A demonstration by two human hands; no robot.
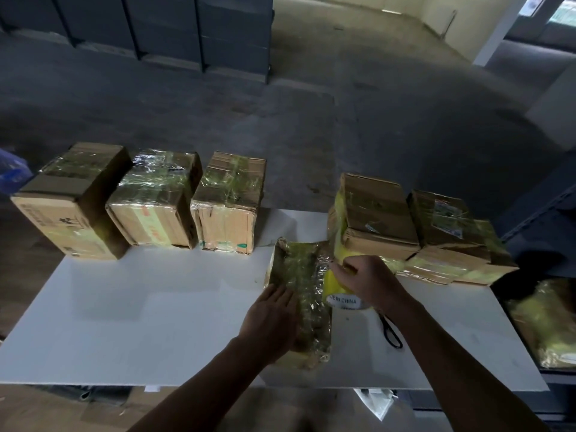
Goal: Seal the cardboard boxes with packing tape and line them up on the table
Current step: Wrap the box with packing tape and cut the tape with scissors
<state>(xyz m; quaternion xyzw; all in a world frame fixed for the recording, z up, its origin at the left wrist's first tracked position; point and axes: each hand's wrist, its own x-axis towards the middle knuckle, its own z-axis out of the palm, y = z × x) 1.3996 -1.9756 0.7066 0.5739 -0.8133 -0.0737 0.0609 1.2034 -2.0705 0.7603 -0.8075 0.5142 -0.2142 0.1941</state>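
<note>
A tape-wrapped cardboard box (pixel 304 285) lies in front of me on the white table (pixel 156 307). My left hand (pixel 271 319) presses flat on its left side with straight fingers. My right hand (pixel 367 279) grips a yellow roll of packing tape (pixel 335 291) at the box's right edge, its label reading "made in China". Three taped boxes stand in a row at the far left: one (pixel 71 198), a second (pixel 156 198) and a third (pixel 227 204). Two more taped boxes (pixel 374 213) (pixel 452 235) sit at the far right.
A black pair of scissors (pixel 391 330) lies on the table under my right forearm. A shiny wrapped package (pixel 545 322) sits off the table's right edge. Dark stacked crates (pixel 156 26) stand across the concrete floor. Paper scraps lie under the table's near edge.
</note>
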